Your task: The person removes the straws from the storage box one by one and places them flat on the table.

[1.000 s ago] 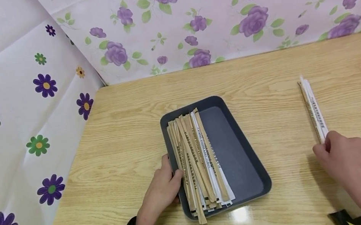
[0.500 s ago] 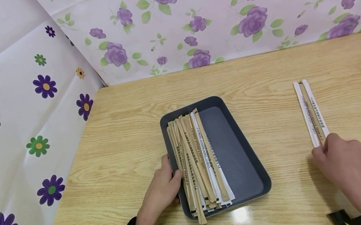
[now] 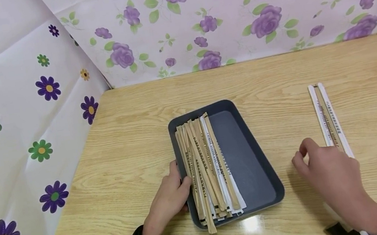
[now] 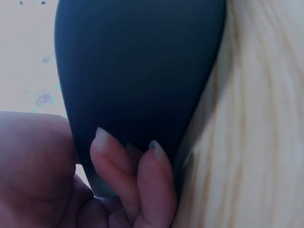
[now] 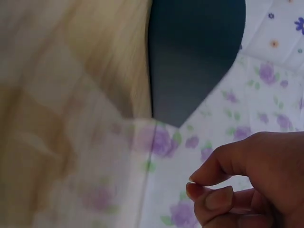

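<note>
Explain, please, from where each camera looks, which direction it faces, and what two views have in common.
Head: worn on the head, facing forward and down at the table, the tray and its paper packets; left hand and right hand show.
Left wrist: facing the tray's side close up; only the left hand shows.
Right wrist: facing the tray and flowered backdrop; only the right hand shows.
Shared: both wrist views include the tray and table.

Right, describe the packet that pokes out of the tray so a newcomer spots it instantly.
On the wooden table, find the grey tray gripped by the left hand. Slim paper packets lie toward its left; yours, a brown packet, alone juts past the near rim.
</note>
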`<state>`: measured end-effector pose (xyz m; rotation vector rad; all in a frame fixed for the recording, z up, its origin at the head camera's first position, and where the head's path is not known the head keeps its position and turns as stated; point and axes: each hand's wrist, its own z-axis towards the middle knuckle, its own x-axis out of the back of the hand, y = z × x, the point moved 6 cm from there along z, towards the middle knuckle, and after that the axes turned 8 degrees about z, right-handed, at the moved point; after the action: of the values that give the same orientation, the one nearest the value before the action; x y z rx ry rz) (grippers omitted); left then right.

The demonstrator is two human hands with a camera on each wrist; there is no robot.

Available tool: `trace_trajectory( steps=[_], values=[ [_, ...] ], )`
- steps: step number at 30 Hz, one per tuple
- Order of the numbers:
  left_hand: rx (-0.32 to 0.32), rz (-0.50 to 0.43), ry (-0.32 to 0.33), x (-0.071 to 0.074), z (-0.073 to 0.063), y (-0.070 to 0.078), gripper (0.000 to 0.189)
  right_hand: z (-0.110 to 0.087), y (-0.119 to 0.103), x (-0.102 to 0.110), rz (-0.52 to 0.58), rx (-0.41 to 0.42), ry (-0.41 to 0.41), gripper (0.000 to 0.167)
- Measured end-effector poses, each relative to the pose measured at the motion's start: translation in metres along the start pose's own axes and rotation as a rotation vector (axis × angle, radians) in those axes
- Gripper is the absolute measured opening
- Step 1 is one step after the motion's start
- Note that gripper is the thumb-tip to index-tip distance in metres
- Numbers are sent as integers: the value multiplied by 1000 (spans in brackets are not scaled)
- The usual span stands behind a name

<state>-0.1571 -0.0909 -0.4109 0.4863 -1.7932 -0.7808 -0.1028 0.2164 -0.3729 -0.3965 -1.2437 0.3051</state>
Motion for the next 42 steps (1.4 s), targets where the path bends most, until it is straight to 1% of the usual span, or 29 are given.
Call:
trace_trajectory(
  steps=[4,8,12,17,20,23,26,32,38,42],
  values=[
    [-3,-3,-1,0,0,1,50,-1,-25,-7,24,65,-9,8],
    [-6,-4,0,0,0,1,51,-4,-54,-16,40,100,-66,8],
    [-6,5,0,0,0,1,51,-13,-82,-30,53,125,-122,11],
    [-4,3,-5,0,1,1,51,-21,-103,-47,46,140,-189,34],
    [-3,-3,-10,0,1,2,51,-24,-108,-55,17,126,-246,41],
    [-7,-2,-12,-1,0,2,52,-27,-111,-62,-1,118,-296,40],
    [-8,-2,-10,0,0,1,52,-27,-112,-67,6,105,-337,39],
    [-7,-11,-3,0,-1,1,52,-28,-112,-71,23,80,-363,38],
    [-3,1,-1,0,-1,1,51,-27,-111,-73,53,42,-392,35],
    [1,12,-2,-1,-1,1,50,-27,-110,-72,65,36,-396,33]
  ],
)
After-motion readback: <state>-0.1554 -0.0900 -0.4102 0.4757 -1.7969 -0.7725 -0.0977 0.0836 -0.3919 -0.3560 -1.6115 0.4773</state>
